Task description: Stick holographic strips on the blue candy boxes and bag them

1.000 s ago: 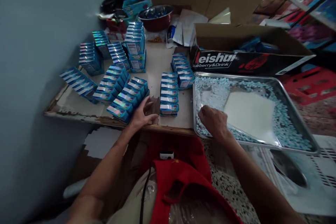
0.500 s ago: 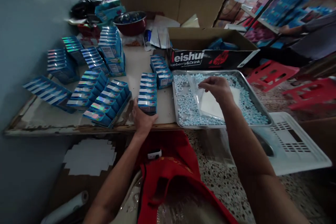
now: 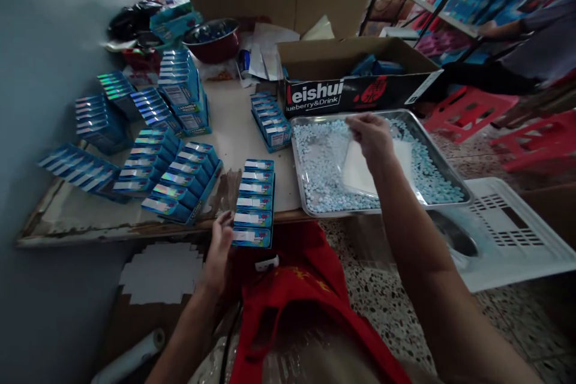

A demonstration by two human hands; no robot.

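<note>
My left hand point(image 3: 218, 255) is at the near left side of a row of blue boxes point(image 3: 253, 203), its fingers curled against them; the thumb is hard to make out. This row juts over the table's front edge. My right hand point(image 3: 372, 135) is closed in a pinch over the metal tray point(image 3: 302, 183), on the upper edge of a thin clear plastic bag point(image 3: 335, 153). Pale blue and white small pieces point(image 3: 441, 183) fill the tray. Off-white sheets point(image 3: 357, 171) lie on them, partly behind my right forearm.
More rows of blue boxes point(image 3: 177, 183) stand on the left of the table point(image 3: 234, 117), and one short row point(image 3: 271, 120) beside the open carton point(image 3: 315, 93). A red bowl point(image 3: 216, 48) sits behind. Red stools point(image 3: 470, 111) and a person point(image 3: 535, 42) are at the right.
The row of blue boxes by my left hand has moved toward me, over the table edge. My left hand has shifted to its left side. My right hand stays above the tray, still pinching.
</note>
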